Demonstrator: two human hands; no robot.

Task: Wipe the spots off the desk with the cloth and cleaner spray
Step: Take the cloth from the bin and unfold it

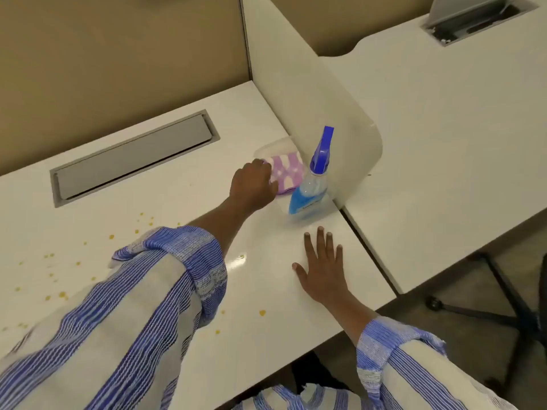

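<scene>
Because the spray bottle (pixel 310 184) stands upright just beside the purple-and-white cloth (pixel 286 171), a careless tug by the left hand (pixel 254 184) could knock the bottle over or drag it along the white worktop (pixel 165 220). That hand reaches across to the cloth, its fingers curled over the cloth's near edge on the side away from the bottle; whether they have actually pinched it I cannot tell. Nearer the person than the bottle, the right hand (pixel 322 270) rests flat on the worktop, fingers spread, holding nothing. Yellow spots (pixel 62 295) lie scattered well away from the bottle, unwiped.
</scene>
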